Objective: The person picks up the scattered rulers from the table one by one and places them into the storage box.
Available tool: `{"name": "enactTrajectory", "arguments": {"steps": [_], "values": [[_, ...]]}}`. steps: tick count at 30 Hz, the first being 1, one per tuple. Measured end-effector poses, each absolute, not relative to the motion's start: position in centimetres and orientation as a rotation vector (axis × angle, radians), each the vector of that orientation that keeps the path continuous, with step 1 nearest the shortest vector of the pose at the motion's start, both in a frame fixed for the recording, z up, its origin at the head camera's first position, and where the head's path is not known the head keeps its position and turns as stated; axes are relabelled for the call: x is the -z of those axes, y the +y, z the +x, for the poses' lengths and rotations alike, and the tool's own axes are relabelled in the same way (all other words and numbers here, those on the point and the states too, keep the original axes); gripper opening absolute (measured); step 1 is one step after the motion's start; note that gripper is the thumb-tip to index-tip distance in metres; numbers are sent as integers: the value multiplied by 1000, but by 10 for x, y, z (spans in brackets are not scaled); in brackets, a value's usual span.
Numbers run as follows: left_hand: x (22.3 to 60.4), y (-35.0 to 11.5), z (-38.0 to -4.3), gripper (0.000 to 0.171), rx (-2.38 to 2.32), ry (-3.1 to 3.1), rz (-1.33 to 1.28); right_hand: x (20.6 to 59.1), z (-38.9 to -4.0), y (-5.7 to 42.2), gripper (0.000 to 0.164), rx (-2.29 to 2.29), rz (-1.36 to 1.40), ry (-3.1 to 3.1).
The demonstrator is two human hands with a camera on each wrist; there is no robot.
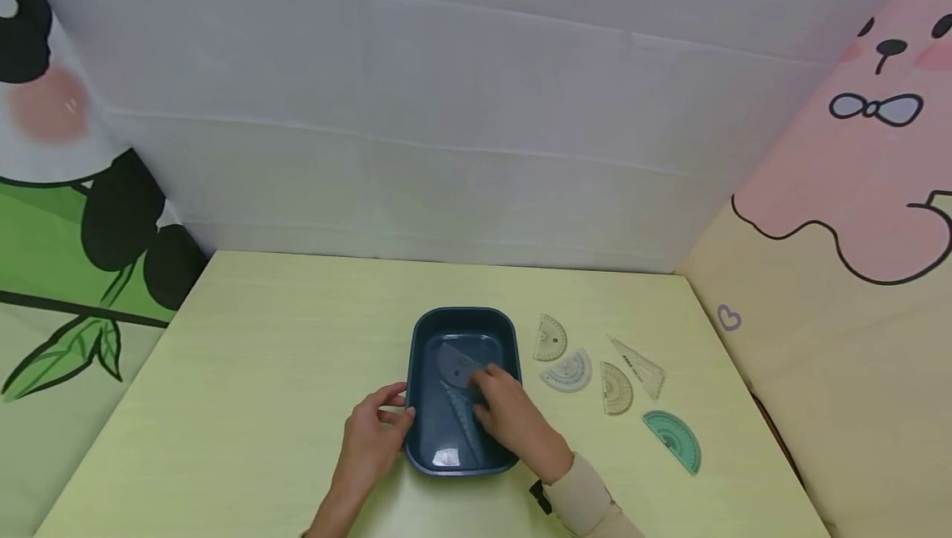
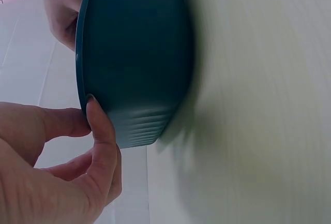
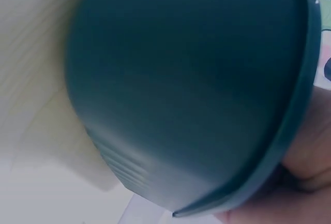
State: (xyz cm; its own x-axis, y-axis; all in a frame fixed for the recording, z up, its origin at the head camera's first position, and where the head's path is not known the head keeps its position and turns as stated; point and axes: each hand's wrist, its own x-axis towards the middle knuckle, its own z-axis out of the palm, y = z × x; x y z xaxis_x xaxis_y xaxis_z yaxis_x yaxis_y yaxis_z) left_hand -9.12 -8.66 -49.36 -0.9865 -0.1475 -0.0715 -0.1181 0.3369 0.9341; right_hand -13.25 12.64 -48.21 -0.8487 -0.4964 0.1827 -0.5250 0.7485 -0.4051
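A dark blue-green plastic tray [image 1: 463,459] sits on the table. My left hand [image 1: 379,435] pinches its left rim; in the left wrist view, thumb and finger [image 2: 101,125] meet at the edge. Over the right rim, my right hand [image 1: 513,418] reaches into the tray with bent fingers. Its fingertips are right at the corner of a clear protractor [image 1: 455,363] inside; whether they grip it I cannot tell. A clear set square [image 1: 463,418] lies below that protractor in the tray. In the right wrist view, the tray's outer wall [image 3: 181,94] hides most of the right hand [image 3: 310,146].
Right of the tray lie several clear protractors, among them the rear one [image 1: 551,338], a clear set square [image 1: 641,366] and a green protractor [image 1: 673,439]. A white cloth wall [image 1: 483,133] stands behind the pale yellow table [image 1: 283,340], with printed panels at both sides.
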Motion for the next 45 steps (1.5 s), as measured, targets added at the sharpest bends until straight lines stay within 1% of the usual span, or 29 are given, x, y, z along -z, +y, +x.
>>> {"name": "enactTrajectory", "arguments": {"steps": [19, 29, 39, 45], "values": [[496, -84, -92, 38, 1798, -2527, 245, 479, -134, 134, 28, -739, 874, -2834], [493, -84, -94, 35, 1852, -2558, 323, 478, -137, 147, 31, -783, 792, -2790], [495, -81, -96, 29, 1902, -2555, 361, 475, -137, 162, 30, -823, 634, -2684], [495, -84, -95, 27, 1922, -2540, 378, 476, -140, 171, 33, -797, 602, -2650]]}}
